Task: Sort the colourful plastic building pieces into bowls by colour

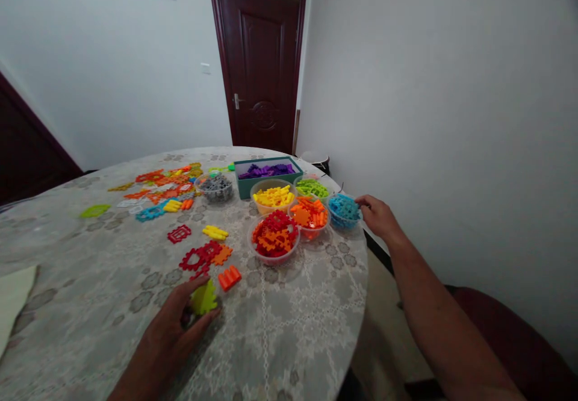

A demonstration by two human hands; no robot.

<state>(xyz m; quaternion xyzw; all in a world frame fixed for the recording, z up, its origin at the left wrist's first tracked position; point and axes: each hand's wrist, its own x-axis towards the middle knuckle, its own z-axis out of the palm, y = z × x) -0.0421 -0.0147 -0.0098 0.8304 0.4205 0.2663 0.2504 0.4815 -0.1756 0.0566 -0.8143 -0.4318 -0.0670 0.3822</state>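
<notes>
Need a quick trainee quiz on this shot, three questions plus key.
1. True or false: the left hand holds an orange piece.
2. Which pieces are nearest the right hand? A: yellow pieces; B: blue pieces; C: grey pieces.
3. Fill in: the purple pieces lie in a rectangular ____.

Key: 1 false, it holds a yellow-green piece; 2 B; 3 box.

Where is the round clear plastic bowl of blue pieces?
In the head view, the blue-filled bowl, right hand at its rim, stands by the right edge of the patterned grey tablecloth, right of the clear round bowl of orange pieces.
</notes>
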